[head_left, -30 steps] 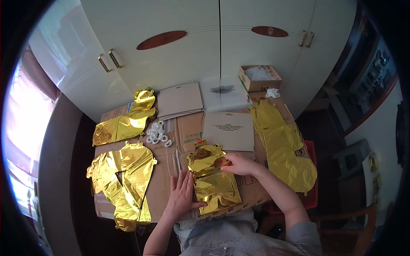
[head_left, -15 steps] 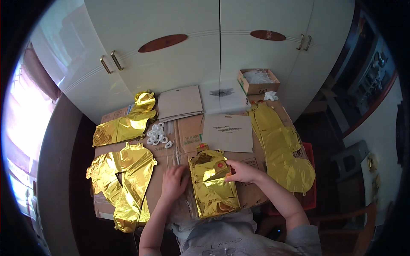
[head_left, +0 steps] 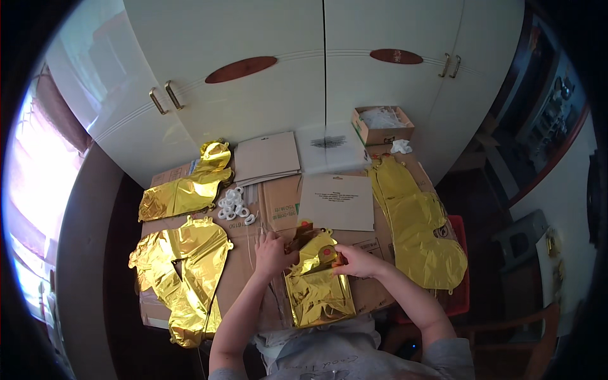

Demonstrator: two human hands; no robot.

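Note:
A folded gold foil balloon lies in front of me at the near edge of the cardboard-covered table. Its upper part is bent and creased, with a red round mark near the right side. My left hand grips the balloon's upper left edge, the thumb on the foil. At the upper right edge, my right hand pinches the foil between thumb and fingers. Just beyond the balloon sits a flat grey-brown card with a hanger slot and small print.
Flat gold foil balloons lie at the near left, far left and right. White ribbon rolls cluster left of centre. A card stack, clear plastic bags and an open box stand toward the cabinet.
My left hand has moved right and slightly up onto the balloon's edge. The balloon's upper part has been bent up and folded. My right hand stays at the upper right edge.

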